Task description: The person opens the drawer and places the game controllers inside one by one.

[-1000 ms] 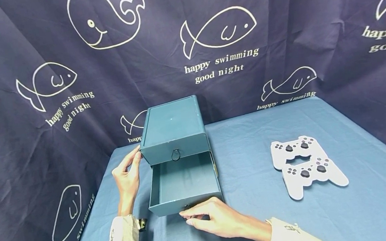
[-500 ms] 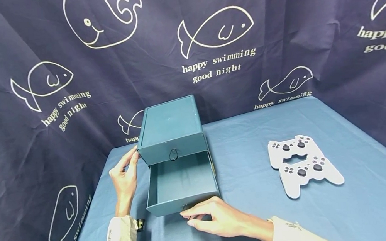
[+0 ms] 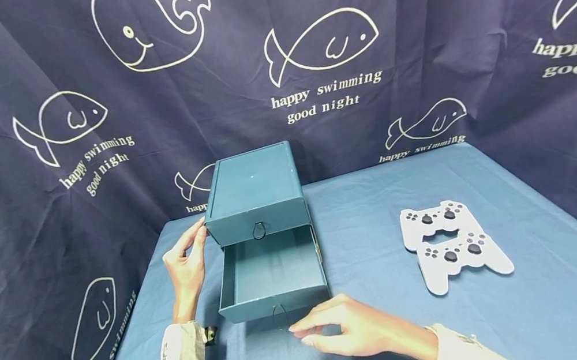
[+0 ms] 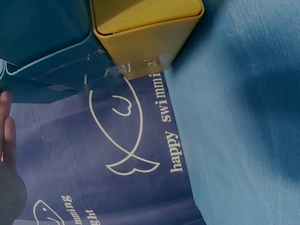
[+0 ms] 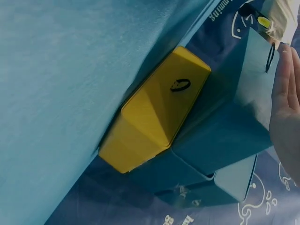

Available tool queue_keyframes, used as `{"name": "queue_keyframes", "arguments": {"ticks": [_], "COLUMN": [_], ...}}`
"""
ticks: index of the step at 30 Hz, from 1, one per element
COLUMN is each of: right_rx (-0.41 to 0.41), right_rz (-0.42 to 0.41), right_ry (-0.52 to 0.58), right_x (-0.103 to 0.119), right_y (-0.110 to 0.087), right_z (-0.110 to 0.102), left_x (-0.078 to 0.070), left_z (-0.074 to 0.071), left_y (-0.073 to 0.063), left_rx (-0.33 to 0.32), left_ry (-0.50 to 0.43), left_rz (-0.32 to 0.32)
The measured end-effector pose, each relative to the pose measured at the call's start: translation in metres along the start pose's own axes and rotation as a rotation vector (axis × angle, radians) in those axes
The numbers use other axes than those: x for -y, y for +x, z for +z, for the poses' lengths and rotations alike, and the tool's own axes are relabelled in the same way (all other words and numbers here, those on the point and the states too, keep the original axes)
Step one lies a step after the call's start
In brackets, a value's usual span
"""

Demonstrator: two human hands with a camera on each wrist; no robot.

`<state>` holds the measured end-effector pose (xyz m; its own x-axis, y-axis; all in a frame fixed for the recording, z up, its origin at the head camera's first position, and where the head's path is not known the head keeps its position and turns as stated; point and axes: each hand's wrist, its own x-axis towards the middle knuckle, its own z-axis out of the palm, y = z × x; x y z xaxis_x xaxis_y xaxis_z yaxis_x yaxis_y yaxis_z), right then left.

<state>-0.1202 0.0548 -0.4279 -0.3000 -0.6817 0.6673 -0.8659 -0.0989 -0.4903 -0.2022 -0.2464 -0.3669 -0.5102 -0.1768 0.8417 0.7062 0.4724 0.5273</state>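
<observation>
A stack of drawer boxes stands on the table, its teal upper box on top with a dark loop pull. Below it, a teal drawer is pulled well out and bare inside. My left hand touches the upper box's left front corner with fingertips and thumb. Just right of the pulled-out drawer's wire loop is my right hand, fingers extended and nothing in them. In the right wrist view, a yellow drawer with a black loop sits at the bottom of the stack, pushed in.
Two white game-controller shapes, joined together, lie on the blue table cloth to the right. A dark blue curtain with white fish prints hangs behind and at both sides.
My right hand has let go of the pulled-out drawer's loop and moved a little right, leaving the loop visible. The drawer and my left hand have stayed in place.
</observation>
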Motion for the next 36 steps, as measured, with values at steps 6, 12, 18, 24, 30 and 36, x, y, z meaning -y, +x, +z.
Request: {"name": "queue_keyframes", "arguments": {"ticks": [6,12,18,24,30,36], "right_rx": [-0.059,-0.122,-0.187,-0.267,-0.343,-0.48], "right_rz": [-0.022,-0.058,-0.002,0.027,0.3,0.458], "right_ry": [0.032,0.062,0.006,-0.079,-0.188,-0.336], "right_x": [-0.001,-0.011,-0.013,-0.016,-0.007,-0.005], "right_y": [-0.015,-0.031,-0.049,-0.063,-0.083,-0.105], "right_z": [-0.013,-0.032,-0.051,-0.069,-0.104,-0.143], "left_x": [0.002,0.007,0.021,0.034,0.036,0.036], "left_z": [-0.002,-0.003,-0.004,-0.005,-0.004,-0.003], "left_y": [0.0,0.0,-0.002,-0.004,-0.005,-0.005], "left_rx": [-0.001,0.003,0.003,-0.004,0.004,0.004], "left_ry": [0.0,0.009,0.016,0.019,0.019,0.016], "left_rz": [-0.001,0.004,-0.002,-0.003,-0.007,-0.002]}}
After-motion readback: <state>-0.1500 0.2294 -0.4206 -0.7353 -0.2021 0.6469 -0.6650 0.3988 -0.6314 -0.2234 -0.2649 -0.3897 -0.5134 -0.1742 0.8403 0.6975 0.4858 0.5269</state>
